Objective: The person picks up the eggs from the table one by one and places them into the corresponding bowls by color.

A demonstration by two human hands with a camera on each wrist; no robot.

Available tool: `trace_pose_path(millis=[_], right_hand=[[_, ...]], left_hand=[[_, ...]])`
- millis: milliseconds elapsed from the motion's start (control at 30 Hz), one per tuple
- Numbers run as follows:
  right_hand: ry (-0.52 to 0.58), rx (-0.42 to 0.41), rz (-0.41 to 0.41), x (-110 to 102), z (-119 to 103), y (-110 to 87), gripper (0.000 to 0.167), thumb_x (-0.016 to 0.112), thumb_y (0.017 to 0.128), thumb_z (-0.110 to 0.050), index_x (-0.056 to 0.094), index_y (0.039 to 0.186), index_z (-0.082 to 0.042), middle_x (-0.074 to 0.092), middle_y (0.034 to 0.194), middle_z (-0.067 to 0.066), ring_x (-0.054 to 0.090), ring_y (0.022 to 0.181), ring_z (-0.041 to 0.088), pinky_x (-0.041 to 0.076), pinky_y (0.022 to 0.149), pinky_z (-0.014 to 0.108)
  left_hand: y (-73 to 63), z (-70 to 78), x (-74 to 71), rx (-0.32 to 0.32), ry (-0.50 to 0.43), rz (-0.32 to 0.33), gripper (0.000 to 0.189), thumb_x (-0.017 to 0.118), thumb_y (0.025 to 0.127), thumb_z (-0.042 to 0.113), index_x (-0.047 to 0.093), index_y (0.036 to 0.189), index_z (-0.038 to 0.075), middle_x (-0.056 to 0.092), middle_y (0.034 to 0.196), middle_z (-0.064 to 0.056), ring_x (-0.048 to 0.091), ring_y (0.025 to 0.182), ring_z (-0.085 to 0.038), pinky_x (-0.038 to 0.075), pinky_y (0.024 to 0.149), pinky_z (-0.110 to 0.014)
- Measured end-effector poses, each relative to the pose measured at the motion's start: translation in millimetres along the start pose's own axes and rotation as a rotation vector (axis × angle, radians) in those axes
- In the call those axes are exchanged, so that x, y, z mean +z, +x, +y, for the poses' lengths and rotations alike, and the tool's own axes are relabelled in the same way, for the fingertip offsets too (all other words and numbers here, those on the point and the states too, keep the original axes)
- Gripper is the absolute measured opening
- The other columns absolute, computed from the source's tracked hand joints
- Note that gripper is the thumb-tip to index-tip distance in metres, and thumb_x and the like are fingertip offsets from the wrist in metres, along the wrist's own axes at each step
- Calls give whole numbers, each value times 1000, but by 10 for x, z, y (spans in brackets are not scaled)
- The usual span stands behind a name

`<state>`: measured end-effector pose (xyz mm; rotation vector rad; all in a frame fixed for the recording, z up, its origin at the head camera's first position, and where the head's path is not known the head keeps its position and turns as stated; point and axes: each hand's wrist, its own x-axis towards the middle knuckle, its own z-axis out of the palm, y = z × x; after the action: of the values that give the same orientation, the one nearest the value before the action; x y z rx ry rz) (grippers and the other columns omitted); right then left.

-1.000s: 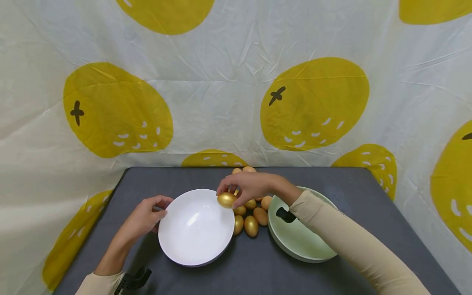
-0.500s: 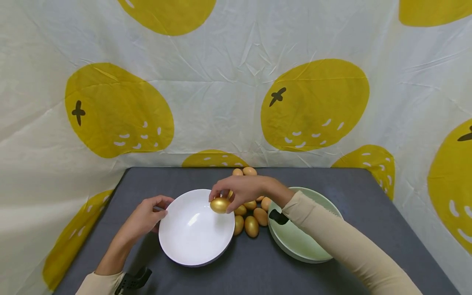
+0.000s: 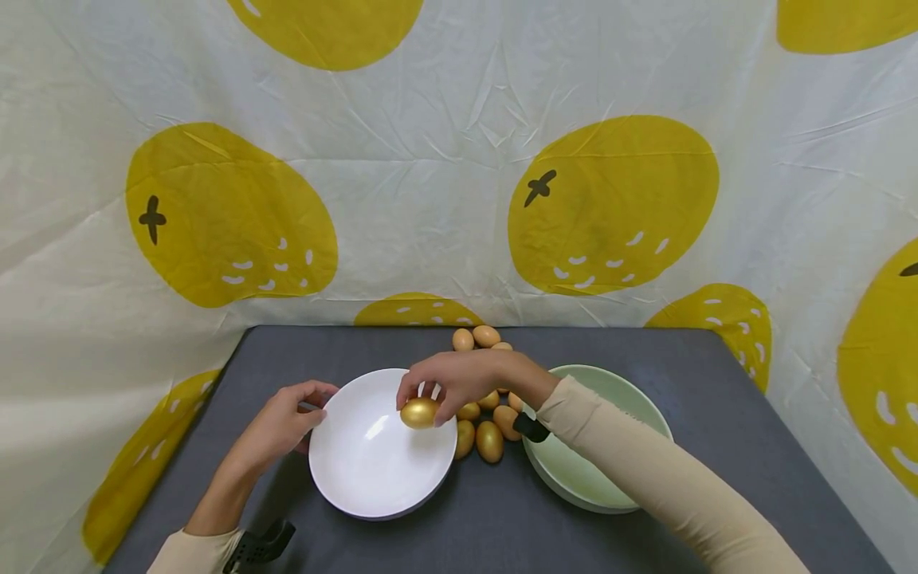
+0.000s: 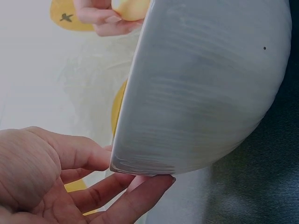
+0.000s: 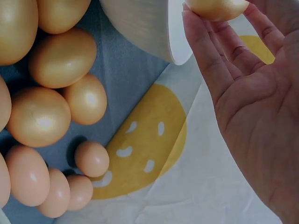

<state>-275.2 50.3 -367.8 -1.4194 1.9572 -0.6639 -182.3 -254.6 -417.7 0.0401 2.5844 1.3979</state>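
My right hand pinches a shiny golden egg between thumb and fingertips, held over the far right part of a white bowl. In the right wrist view the egg sits at the fingertips, just past the bowl's rim. My left hand grips the bowl's left edge. The left wrist view has that thumb at the rim and fingers against the outer wall. No egg shows inside the bowl in the head view. Golden eggs and brown eggs lie on the table, partly hidden by my right arm.
A pale green bowl stands right of the eggs, under my right forearm. The dark grey table ends at the back against a white curtain printed with yellow fruit. Both wrists wear black straps.
My right hand has carried the golden egg left and slightly nearer, from the white bowl's right rim to over its inside. My left hand and the bowl have stayed in place.
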Motion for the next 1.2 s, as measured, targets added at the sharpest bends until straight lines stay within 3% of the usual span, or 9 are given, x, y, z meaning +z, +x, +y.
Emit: trace_pose_path(millis=[267, 600, 967, 1200], right_hand=[[-35, -2, -52, 30, -45, 97, 47, 75, 87, 2, 63, 129, -16, 60, 129, -5, 58, 116, 12, 52, 96, 26], [-98, 10, -126, 110, -10, 231, 46, 76, 86, 1, 64, 126, -19, 61, 121, -12, 58, 112, 7, 50, 99, 24], [-170, -8, -177, 200, -39, 335, 45, 78, 84, 2, 64, 124, -13, 61, 113, -3, 59, 105, 8, 49, 99, 22], [-205, 21, -202, 276, -65, 381, 44, 78, 84, 0, 64, 123, -16, 60, 111, -5, 59, 102, 6, 49, 96, 20]], left_hand=[[-8, 4, -3, 5, 0, -3, 36, 59, 98, 4, 59, 134, 3, 61, 116, -17, 67, 95, -26, 61, 60, -41], [5, 7, 6, 0, 2, -3, 36, 58, 98, 3, 60, 133, 3, 61, 116, -17, 67, 95, -26, 61, 61, -42], [-2, 7, 9, 6, 18, 6, 36, 58, 97, 3, 60, 133, 3, 62, 117, -17, 67, 94, -26, 61, 59, -42], [0, 0, 18, 3, 14, 6, 37, 58, 97, 2, 60, 134, 2, 63, 118, -18, 68, 93, -26, 61, 60, -42]])
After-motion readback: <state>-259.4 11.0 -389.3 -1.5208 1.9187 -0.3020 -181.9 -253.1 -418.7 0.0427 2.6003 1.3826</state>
